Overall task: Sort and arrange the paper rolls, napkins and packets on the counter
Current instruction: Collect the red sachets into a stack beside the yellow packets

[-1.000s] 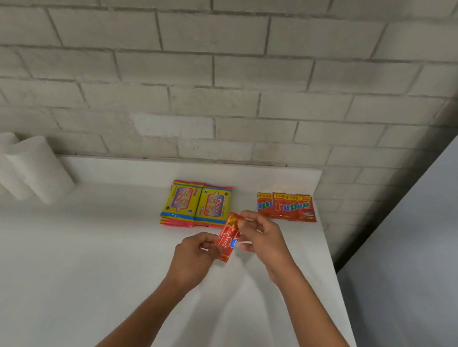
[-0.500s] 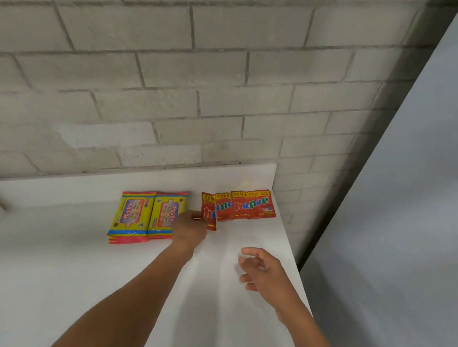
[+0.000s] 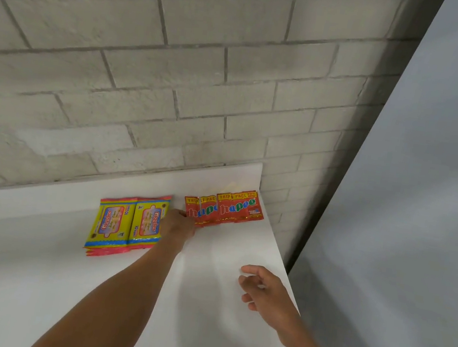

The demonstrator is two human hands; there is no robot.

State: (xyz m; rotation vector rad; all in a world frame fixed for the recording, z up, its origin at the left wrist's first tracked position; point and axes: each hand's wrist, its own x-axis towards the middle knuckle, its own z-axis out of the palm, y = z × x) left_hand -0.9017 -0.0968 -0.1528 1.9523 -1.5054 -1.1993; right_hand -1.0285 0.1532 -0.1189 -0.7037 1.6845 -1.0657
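Reaching with my left hand (image 3: 178,225), I pinch the leftmost red packet (image 3: 191,210) lying at one o'clock, long axis toward the wall, while my right hand (image 3: 266,293) hangs slack, farther back.

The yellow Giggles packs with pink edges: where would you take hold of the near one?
Probably the front pink edge of the left yellow Giggles pack, coming from the near side. It lies flat on the white counter, so a pinch needs an edge; the right side abuts its twin, near the left hand.
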